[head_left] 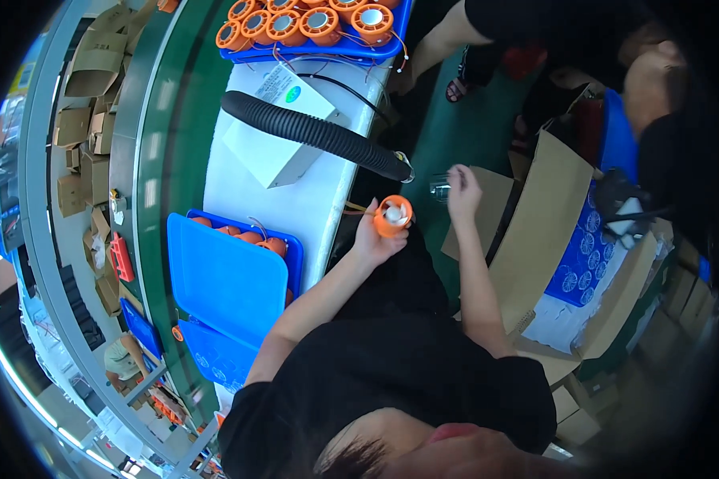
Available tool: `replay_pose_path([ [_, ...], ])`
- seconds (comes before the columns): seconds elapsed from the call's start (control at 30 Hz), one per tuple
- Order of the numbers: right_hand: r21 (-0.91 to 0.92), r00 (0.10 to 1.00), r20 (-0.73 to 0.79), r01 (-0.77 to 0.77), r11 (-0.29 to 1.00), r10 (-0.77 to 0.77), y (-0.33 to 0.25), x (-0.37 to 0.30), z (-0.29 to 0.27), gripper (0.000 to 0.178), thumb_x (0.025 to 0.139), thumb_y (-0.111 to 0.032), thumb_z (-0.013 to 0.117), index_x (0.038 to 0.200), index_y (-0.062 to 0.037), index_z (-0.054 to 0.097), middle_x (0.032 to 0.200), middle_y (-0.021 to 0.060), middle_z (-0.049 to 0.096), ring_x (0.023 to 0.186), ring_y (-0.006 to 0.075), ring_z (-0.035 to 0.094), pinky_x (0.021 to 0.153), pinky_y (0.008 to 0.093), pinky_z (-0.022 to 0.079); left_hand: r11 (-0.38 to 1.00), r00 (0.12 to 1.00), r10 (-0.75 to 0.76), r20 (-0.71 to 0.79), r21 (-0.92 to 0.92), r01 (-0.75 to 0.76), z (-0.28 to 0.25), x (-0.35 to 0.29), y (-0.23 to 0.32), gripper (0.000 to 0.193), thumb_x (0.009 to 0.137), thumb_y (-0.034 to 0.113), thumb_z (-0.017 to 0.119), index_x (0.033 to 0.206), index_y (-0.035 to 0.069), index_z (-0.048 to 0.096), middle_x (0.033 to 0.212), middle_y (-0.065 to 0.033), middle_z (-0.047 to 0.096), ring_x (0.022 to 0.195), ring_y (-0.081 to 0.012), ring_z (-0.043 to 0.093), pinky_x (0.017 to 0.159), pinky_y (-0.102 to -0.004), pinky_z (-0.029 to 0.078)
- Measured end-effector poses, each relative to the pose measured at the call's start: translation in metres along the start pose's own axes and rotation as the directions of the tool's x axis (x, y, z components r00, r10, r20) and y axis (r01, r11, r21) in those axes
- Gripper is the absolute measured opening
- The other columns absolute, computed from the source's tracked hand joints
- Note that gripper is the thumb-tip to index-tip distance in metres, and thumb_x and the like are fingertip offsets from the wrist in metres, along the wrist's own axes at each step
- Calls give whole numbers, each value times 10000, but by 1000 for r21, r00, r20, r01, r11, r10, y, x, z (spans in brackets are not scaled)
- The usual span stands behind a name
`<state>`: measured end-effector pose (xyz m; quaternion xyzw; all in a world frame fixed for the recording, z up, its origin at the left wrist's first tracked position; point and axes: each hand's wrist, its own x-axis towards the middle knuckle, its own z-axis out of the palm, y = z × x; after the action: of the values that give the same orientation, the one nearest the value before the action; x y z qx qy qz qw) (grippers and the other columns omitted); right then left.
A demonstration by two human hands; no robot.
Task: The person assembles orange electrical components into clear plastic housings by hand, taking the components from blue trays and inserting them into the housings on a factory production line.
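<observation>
My left hand is wrapped round an orange round housing with a white piece in its open centre and thin wires trailing to the left. To the right of it, my raised right hand pinches a small clear cup-shaped piece. The two hands are apart, and the clear piece does not touch the housing. Just above the left hand is the open end of a black ribbed hose, lying across a white box on the white work surface.
A blue tray of several orange housings stands at the far end. At left, a blue lid leans over another blue tray. A large open carton with blue printed sheets stands at right, beside another person's gloved hand.
</observation>
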<state>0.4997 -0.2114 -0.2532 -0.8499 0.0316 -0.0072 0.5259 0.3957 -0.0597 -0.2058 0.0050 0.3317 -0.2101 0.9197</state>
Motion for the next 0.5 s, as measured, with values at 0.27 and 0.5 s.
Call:
replay_pose_path([
  [0.27, 867, 652, 405, -497, -43, 641, 6, -30, -85, 344, 855, -312, 410, 940, 5, 515, 873, 124, 569, 802, 254, 554, 680, 369, 457, 993, 994, -104, -45, 54, 106, -20, 106, 28, 458, 794, 503, 342, 812, 80, 517, 697, -139, 514, 449, -164, 411, 378, -211, 293],
  [0.5, 867, 691, 495, -429, -252, 526, 42, -49, -112, 354, 845, -317, 403, 980, -4, 498, 933, 137, 542, 879, 274, 518, 745, 386, 432, 820, 991, 26, -132, 569, 54, -44, 144, 34, 407, 793, 474, 414, 837, 80, 506, 669, -91, 520, 478, -176, 471, 386, -237, 337],
])
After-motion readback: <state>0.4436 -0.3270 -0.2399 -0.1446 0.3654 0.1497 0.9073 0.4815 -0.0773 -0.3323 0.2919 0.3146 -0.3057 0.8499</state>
